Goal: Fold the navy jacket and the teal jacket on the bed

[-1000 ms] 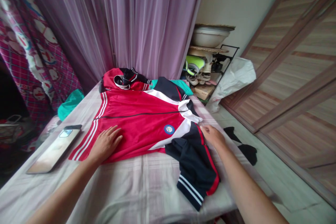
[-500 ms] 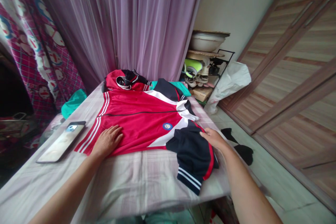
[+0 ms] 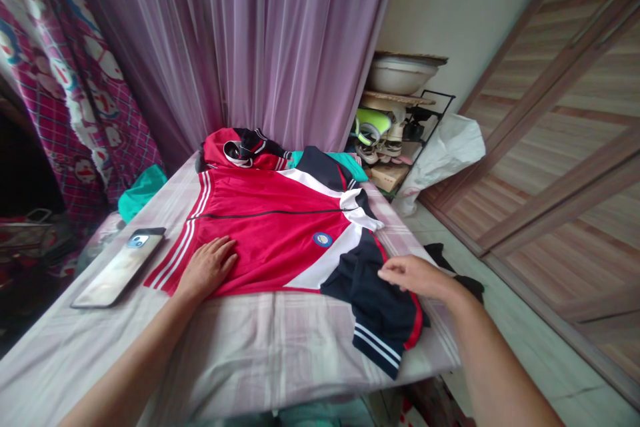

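A red, white and navy zipped jacket (image 3: 265, 213) lies spread on the covered table, its striped hem to the left and its white collar to the right. My left hand (image 3: 207, 270) rests flat on the red body near the hem, fingers stretched out. Over the near navy sleeve (image 3: 370, 280) is my right hand (image 3: 407, 275), its fingers curled with thumb and fingertips close together at the cloth; whether they pinch any fabric is too small to tell. The sleeve's striped cuff points toward the near table edge.
A phone (image 3: 120, 267) lies left of the jacket. Behind it are a bunched red and navy garment (image 3: 225, 147) and teal cloth (image 3: 353, 165). A shoe rack (image 3: 390, 147), a white bag (image 3: 440, 153) and dark items (image 3: 467, 283) on the floor stand beyond the right side.
The near sleeve's cuff has shifted slightly right. My right hand has turned and its fingers have curled more over the sleeve. My left hand stays on the red cloth.
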Action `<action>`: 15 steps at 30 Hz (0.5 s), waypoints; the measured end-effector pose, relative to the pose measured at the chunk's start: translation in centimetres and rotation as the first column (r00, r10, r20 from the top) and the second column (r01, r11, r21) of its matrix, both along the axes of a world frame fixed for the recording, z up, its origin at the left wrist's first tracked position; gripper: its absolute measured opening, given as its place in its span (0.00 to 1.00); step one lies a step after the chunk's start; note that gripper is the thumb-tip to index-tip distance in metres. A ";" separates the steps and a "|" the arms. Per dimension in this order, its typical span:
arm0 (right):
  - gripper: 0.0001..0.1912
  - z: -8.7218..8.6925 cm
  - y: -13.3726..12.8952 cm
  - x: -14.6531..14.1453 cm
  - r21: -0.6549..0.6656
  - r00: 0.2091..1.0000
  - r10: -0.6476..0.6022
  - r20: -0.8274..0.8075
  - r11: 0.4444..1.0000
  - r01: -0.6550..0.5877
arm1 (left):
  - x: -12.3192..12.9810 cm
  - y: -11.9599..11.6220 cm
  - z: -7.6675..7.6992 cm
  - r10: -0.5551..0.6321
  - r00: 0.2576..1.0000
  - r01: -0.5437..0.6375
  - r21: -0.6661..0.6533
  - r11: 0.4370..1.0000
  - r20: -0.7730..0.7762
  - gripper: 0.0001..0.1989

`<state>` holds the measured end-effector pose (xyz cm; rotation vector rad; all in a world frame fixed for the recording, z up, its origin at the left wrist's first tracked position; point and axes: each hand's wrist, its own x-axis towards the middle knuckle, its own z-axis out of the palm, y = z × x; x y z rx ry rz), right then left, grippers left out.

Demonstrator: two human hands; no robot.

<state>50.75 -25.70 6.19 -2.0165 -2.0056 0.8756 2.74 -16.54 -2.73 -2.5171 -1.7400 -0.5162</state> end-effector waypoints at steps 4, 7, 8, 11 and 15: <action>0.17 -0.2 -0.6 -4.5 0.051 0.922 0.035 0.385 0.997 -0.059 | 0.0 -0.1 -0.1 -0.001 1.000 0.001 0.012 1.000 0.014 0.27; 0.10 0.8 0.4 -4.3 0.001 0.862 0.087 0.499 0.995 -0.101 | 0.0 -0.1 -0.1 -0.004 1.000 0.004 0.010 1.000 0.012 0.27; 0.08 1.5 1.0 -3.6 -0.053 0.860 0.138 0.492 0.990 -0.128 | 0.0 -0.1 -0.1 -0.004 1.000 0.004 0.005 1.000 0.008 0.27; 0.03 4.1 3.1 -0.9 -0.151 0.861 0.250 0.443 0.967 -0.204 | -0.1 -0.1 -0.2 0.002 1.000 -0.002 -0.007 1.000 0.001 0.27; 0.04 6.8 6.9 1.1 0.021 0.884 0.222 0.411 0.967 -0.253 | -0.1 -0.2 -0.4 0.012 1.000 -0.012 -0.010 1.000 0.010 0.27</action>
